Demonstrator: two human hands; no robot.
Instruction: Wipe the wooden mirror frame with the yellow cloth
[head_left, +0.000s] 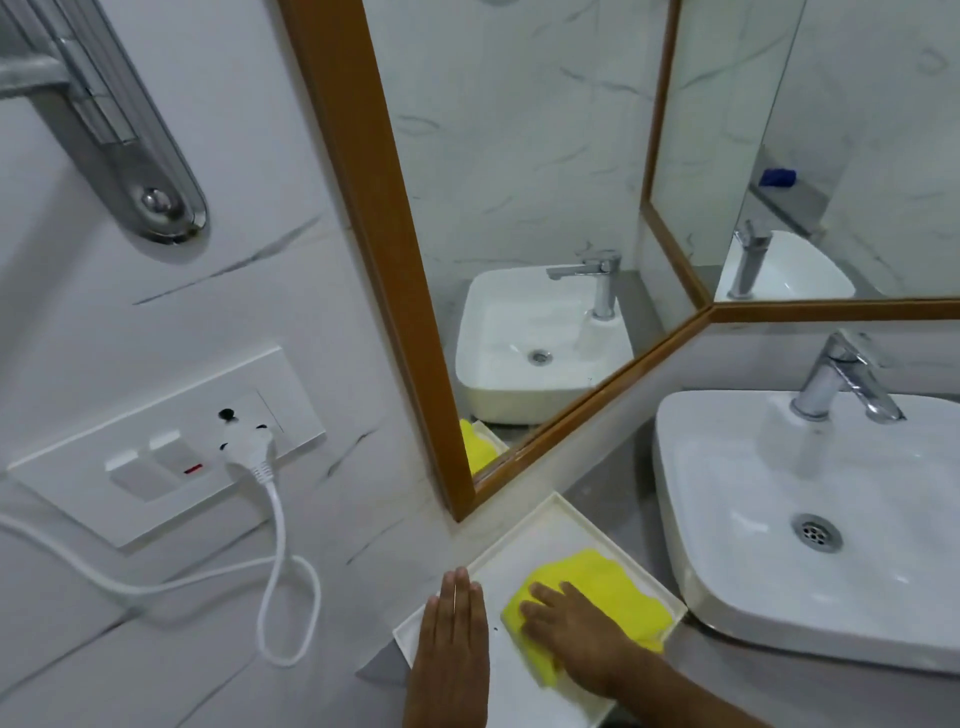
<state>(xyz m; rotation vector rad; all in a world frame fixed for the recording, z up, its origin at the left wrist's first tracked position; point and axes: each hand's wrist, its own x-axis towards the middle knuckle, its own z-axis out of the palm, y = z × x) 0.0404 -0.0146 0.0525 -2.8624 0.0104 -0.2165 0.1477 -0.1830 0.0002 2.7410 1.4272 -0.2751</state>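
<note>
The yellow cloth (613, 597) lies crumpled in a white square tray (545, 530) on the grey counter below the mirror. My right hand (576, 634) rests flat on the cloth's near left part, fingers spread over it. My left hand (452, 644) lies flat on the tray's left edge, fingers straight and together, holding nothing. The wooden mirror frame (363, 208) runs up the wall above the tray; its lower corner ends just above the tray. A second framed mirror (831, 309) meets it at the corner.
A white basin (779, 571) with a chrome tap (841, 379) sits right of the tray. On the left wall are a switch plate (156, 457) with a white plug and cable (275, 545), and a chrome fitting (130, 140) above.
</note>
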